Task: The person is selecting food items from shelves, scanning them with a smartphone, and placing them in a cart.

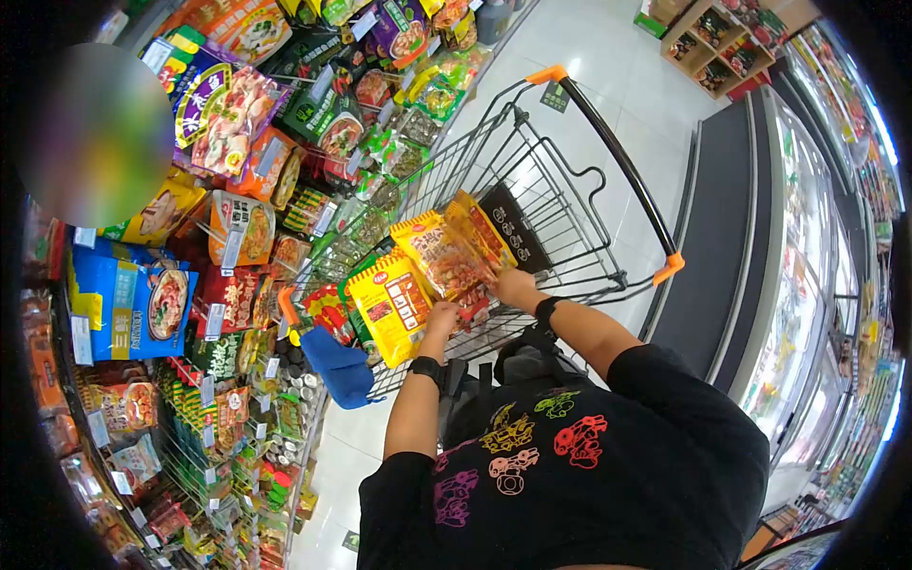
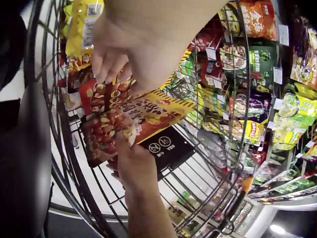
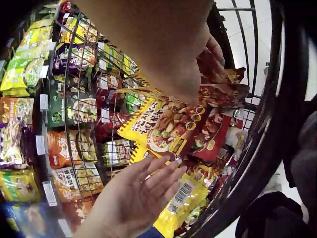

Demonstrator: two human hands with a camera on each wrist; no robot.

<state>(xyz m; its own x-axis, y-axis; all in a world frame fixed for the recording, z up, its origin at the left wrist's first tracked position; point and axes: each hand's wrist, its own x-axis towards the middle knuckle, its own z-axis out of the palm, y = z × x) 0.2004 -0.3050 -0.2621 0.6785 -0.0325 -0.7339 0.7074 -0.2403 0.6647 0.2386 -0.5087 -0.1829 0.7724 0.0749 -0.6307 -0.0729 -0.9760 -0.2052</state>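
My right hand (image 1: 516,288) pinches the lower corner of a yellow-and-brown food packet (image 2: 153,119), thumb across its printed front, inside a wire shopping cart (image 1: 579,252). A similar packet (image 3: 171,121) with a picture of cooked food overlaps it. My left hand (image 3: 141,193) is palm up beside these packets, its fingers straight and slightly spread near their lower edges. Close to that hand, a bright yellow packet (image 1: 385,304) with a white label panel leans in the cart. Red packaging (image 3: 213,134) shows underneath.
Shelves of bagged foods (image 1: 256,228) line the left side, near the cart's wire wall. A blue cloth-like object (image 1: 337,366) hangs at the cart's near-left corner. The black cart handle (image 1: 617,161) and glass-fronted freezers (image 1: 798,237) stand to the right. A black printed panel (image 1: 513,223) is on the cart.
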